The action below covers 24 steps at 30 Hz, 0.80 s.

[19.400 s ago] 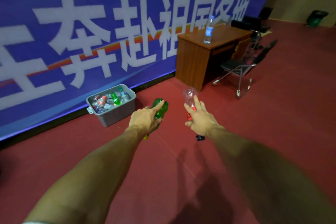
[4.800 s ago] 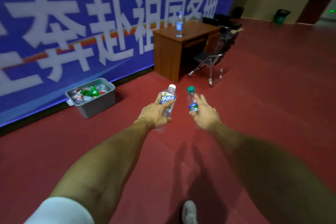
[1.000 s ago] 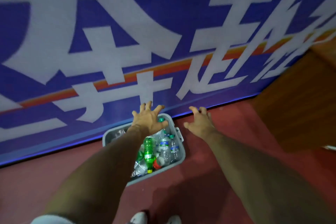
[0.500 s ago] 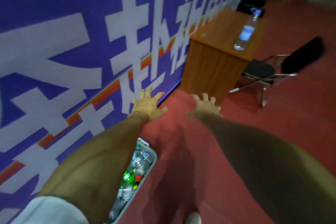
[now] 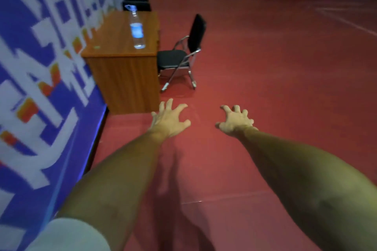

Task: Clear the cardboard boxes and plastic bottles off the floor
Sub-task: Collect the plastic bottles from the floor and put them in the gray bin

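Our left hand [image 5: 170, 122] and right hand [image 5: 234, 121] hang spread and empty; the only bottle [image 5: 137, 30] in sight stands upright on the desk [image 5: 122, 79] ahead-left, nearer our left.

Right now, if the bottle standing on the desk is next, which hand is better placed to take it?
Left, probably. The left hand is empty and on the desk side, nearer the bottle; the right hand, also empty, would have to cross over.

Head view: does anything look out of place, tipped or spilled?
Nothing stands out. The water bottle stands upright on the desk, and the folding chair stands on its legs beside it.
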Each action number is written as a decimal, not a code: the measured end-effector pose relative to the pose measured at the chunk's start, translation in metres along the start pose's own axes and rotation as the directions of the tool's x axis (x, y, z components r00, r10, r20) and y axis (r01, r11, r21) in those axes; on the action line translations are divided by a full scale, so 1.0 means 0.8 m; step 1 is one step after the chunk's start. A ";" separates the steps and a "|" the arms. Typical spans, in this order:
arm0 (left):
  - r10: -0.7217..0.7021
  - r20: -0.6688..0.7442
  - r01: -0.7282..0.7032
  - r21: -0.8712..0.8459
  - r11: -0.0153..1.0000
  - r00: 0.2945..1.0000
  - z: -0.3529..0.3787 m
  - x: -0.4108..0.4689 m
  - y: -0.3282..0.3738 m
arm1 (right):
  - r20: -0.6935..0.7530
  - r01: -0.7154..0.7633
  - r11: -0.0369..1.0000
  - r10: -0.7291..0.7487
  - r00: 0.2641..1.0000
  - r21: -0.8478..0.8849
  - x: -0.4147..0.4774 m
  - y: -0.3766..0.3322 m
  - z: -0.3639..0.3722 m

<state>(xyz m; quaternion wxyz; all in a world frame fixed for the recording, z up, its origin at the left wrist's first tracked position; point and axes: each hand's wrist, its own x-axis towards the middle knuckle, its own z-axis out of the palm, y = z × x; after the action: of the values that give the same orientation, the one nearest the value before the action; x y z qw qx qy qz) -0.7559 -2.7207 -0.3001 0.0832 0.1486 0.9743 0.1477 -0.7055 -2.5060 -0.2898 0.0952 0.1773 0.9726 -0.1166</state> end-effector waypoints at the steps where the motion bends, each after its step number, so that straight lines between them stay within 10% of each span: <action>1: 0.038 0.011 -0.038 0.007 0.999 0.999 0.007 0.006 0.031 | -0.006 -0.041 0.999 0.041 0.999 0.012 -0.005 0.034 -0.005; 24: 0.622 0.208 -0.623 -0.067 0.779 0.755 0.247 -0.057 0.809 | -0.106 -0.586 0.781 0.615 0.782 0.216 -0.224 0.792 -0.116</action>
<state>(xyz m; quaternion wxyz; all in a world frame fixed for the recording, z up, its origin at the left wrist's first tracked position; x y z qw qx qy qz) -0.5008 -2.0926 -0.2787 0.1355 0.4796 0.8545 0.1465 -0.3215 -1.9635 -0.2826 0.0284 0.4953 0.8557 -0.1473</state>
